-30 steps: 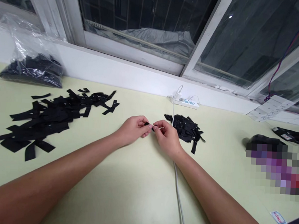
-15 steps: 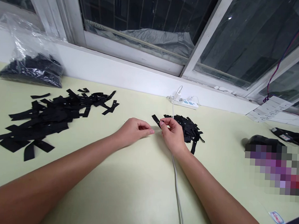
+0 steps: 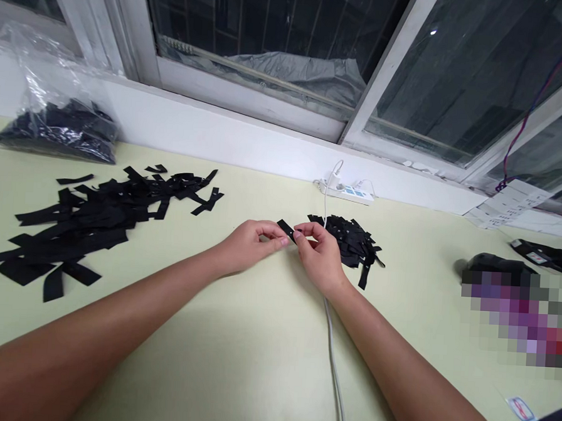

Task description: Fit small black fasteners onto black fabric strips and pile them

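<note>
My right hand pinches a short black fabric strip between thumb and fingers, its free end pointing up and left. A small light spot shows on the strip near my fingertips. My left hand is closed in a pinch, its fingertips right at the strip's lower edge. Whether they grip the strip or something small is hidden. Just behind my right hand lies a compact heap of black strips, some with small light dots. A larger, looser pile of black strips spreads over the table to the left.
A clear plastic bag of black pieces stands at the back left. Against the wall is a white power strip; its cable runs under my right wrist toward me. Dark items and a pixelated patch are at right.
My right hand has moved slightly left with the black strip, bringing it against the fingertips of my left hand. The left hand has barely moved.
</note>
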Tool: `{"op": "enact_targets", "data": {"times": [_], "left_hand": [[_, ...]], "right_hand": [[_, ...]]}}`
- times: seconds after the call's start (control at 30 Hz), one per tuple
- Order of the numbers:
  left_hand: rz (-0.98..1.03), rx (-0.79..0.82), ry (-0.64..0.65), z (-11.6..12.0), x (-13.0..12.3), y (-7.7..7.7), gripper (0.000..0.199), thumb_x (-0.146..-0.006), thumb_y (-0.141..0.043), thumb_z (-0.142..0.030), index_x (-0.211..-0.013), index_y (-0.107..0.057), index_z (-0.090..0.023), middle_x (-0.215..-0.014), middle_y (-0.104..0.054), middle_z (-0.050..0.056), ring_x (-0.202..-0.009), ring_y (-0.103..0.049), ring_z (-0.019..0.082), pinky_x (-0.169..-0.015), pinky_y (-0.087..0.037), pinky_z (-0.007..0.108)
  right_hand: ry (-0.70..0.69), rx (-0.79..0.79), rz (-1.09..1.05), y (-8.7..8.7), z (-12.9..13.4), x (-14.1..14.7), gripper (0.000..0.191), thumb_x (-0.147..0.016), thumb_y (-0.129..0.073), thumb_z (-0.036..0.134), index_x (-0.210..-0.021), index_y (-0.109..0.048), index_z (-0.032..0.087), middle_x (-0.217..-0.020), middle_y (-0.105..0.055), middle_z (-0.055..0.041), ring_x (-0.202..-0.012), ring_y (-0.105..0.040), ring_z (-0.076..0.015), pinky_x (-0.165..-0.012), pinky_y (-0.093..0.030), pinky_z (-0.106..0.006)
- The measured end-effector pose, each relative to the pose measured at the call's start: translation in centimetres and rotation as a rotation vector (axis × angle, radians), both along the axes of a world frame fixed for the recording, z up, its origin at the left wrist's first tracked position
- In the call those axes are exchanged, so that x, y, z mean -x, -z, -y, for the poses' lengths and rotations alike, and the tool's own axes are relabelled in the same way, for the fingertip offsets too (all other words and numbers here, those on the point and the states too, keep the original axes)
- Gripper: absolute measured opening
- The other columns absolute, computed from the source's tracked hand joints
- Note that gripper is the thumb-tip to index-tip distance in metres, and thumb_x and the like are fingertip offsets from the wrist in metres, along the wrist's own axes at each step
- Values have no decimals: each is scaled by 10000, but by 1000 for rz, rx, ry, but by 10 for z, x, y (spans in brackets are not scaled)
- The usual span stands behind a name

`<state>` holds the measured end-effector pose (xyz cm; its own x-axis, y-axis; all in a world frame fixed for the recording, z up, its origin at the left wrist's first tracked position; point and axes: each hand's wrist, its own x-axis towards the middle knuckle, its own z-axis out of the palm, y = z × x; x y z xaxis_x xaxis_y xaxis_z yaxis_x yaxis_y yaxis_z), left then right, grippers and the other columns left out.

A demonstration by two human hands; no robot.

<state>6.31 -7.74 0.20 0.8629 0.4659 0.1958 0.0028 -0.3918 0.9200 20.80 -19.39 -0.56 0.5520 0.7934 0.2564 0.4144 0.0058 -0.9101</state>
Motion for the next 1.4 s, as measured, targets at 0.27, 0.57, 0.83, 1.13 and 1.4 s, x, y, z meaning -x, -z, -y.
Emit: {"op": "enact_targets", "data": {"times": [0.27,0.57,0.83,1.13,1.4], "left_hand": [[26,193,-25,-1,0,-2,292,-826,-675,-439,-957,-749,-190,-1044,-715,79,-937,-631,192,-740,-546,302],[-51,62,-99,-1,-2,2,268,-842,-639,-430,-883,-720,-178,-800,-706,35,-779,-661,168,-774,-523,313],[-39,109,-150,1,-3,3,271,-857,-627,-441,-881,-660,-174,-753,-704,38,-678,-676,161,-690,-543,307],[-55,47,-198,3,-3,1,213,-868,-590,-379,-898,-675,-185,-737,-690,19,-617,-659,151,-652,-519,294],[-106,-6,-185,2,-3,2,191,-873,-527,-304,-921,-685,-208,-746,-693,5,-717,-697,172,-693,-510,291]], "right_hand": [[-19,90,212,-3,4,2,199,-864,-574,369,-930,-680,214,-864,-696,-19,-548,-520,-110,-545,-400,-261],[-4,87,237,-2,4,-1,212,-851,-583,360,-965,-692,218,-871,-704,-19,-532,-508,-105,-549,-407,-263],[-45,109,159,-5,5,2,230,-839,-602,389,-957,-697,216,-830,-695,-25,-525,-486,-107,-498,-367,-247],[-64,109,145,-7,6,5,221,-834,-605,381,-947,-696,214,-806,-690,-22,-511,-472,-103,-485,-339,-245],[-61,113,163,-6,5,4,221,-839,-597,375,-945,-702,212,-821,-696,-22,-519,-479,-103,-502,-357,-247]]}}
